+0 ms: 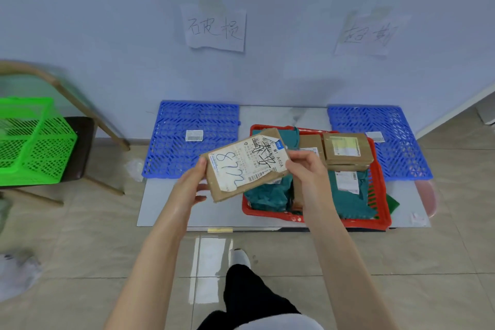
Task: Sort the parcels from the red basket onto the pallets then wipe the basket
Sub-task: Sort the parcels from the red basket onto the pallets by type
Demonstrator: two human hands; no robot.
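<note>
I hold a flat brown cardboard parcel [245,166] with a torn white label, in the air left of the red basket [379,195]. My left hand [194,185] grips its left end and my right hand [305,169] grips its right end. In the basket lie several parcels: teal bags [267,195] and brown boxes [345,151]. One blue pallet [187,120] lies at the left and another blue pallet [396,136] at the right, both against the wall, each with only a small label on it.
Two handwritten paper signs [215,28] [367,33] hang on the wall above the pallets. A green basket [29,139] sits on a chair at the left. The basket stands on a grey floor board [171,203]. My foot [239,257] is below the board.
</note>
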